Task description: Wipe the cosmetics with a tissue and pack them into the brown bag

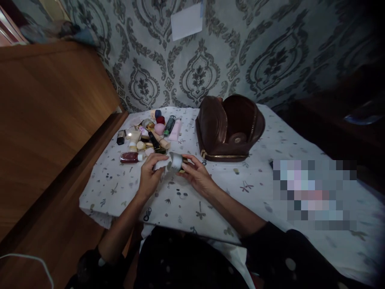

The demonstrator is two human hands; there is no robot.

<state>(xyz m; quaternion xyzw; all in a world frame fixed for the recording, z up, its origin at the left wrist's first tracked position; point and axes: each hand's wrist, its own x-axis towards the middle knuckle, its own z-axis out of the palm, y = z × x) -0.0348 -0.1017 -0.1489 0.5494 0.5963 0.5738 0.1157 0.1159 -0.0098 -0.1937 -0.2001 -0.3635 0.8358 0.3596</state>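
My right hand (199, 176) grips a small jar (177, 162) with a pale grey body and a dark, gold-toned end, tilted on its side above the table. In my left hand (149, 177) is a crumpled white tissue (163, 164), pinched by the fingers close to the jar's pale end. Whether the tissue touches the jar, I cannot tell. Beyond my left hand lies a loose group of cosmetics: a dark red bottle (129, 157) with a white cap, a black tube (154, 140), a pink makeup sponge (159, 128), a green tube (170, 125) and a light pink tube (175, 129).
A brown cosmetic bag (213, 128) stands unzipped at the back of the table, right of the cosmetics. A white patterned tablecloth (186, 212) covers the table. A blurred-out patch (313, 192) lies at right. Wooden furniture (54, 100) borders the left side.
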